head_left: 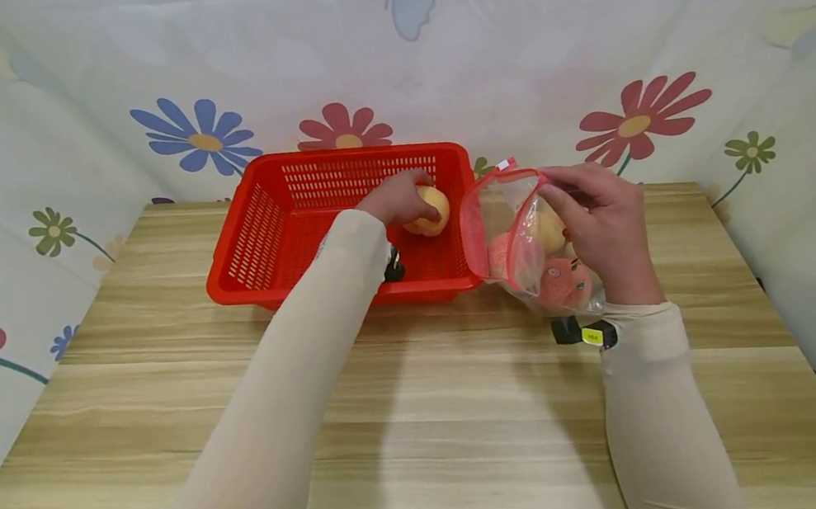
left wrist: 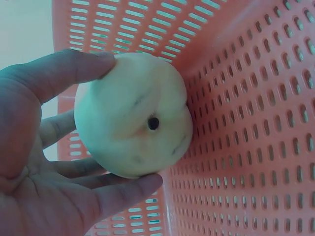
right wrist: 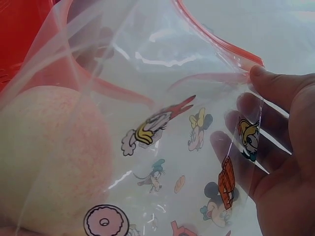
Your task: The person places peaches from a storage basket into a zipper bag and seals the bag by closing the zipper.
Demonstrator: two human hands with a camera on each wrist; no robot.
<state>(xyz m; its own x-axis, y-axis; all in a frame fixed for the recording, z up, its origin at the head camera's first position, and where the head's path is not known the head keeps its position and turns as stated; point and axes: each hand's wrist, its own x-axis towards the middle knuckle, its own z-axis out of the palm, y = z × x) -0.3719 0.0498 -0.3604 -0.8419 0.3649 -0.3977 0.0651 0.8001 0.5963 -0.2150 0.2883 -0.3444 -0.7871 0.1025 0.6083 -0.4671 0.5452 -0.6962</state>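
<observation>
In the head view my left hand (head_left: 395,198) is down inside the red basket (head_left: 352,293), at its right end. It grips a pale yellow peach (left wrist: 130,118), thumb on one side and fingers round the other. A small dark hole and a cleft show on the peach in the left wrist view. My right hand (head_left: 607,217) pinches the pink rim of a clear zip bag (right wrist: 162,167) printed with cartoon figures, its mouth held apart beside the basket. Inside the bag lie round pinkish and yellow fruits, among them a pale pink-flushed one (right wrist: 54,157).
The basket and bag stand toward the back of a wood-grain table (head_left: 455,415). Behind them hangs a white cloth backdrop (head_left: 506,53) with printed flowers and a butterfly. The bag's pink-white zip slider (head_left: 506,165) sits close to the basket's right rim.
</observation>
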